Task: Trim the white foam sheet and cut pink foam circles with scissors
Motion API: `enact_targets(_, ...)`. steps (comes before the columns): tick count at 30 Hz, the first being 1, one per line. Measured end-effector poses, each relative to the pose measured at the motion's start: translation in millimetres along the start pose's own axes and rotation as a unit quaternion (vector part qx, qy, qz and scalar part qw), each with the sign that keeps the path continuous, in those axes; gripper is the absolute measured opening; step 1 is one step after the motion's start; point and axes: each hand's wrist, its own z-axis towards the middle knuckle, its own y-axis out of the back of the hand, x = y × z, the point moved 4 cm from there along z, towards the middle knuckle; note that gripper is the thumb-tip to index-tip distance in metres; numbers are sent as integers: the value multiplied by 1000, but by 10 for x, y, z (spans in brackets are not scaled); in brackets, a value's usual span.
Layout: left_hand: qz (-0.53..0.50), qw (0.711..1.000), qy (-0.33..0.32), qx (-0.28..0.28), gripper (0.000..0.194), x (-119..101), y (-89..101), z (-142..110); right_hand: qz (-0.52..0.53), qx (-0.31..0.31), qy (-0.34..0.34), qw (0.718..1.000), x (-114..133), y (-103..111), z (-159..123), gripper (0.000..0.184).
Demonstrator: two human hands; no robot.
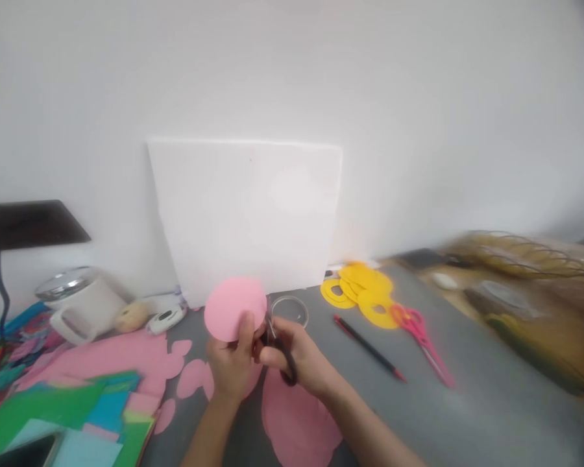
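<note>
While left hand [231, 365] pinches 1 pink disc [232, 306] | right hand [302, 357] grips 1 black scissors [291, 372]

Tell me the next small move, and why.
Probably turn the pink paper disc with the left hand so its upper-right point meets the black scissors: that bit seems to jut from the round outline, and the right hand holds them close.

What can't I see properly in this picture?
All in the head view:
Some fingers of the left hand: hidden behind the round pink paper.
Blades of the black-handled scissors: too small and blurred to follow.
Inside of the white mug: hidden by its shiny silver lid.
Flat black thing: cut off by the bottom edge.
Long green thing at right: too blurred to name.
</note>
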Motion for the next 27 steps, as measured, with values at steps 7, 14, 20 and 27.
enact_targets(7,50,998,-5,-34,49,-23,27,-16,16,-10,3,1000,-11,-8,2,45)
enact_targets(14,-19,998,-17,-49,45,7,2,-36,20,-71,-43,996,-58,36,-13,42)
enact_targets(20,-151,988,-11,-34,35,73,-35,-42,30,-42,-65,997,-72,-3,-14,43)
enact_targets(27,-181,983,17,5,34,13,-53,-54,89,-69,-36,993,-48,50,-13,44)
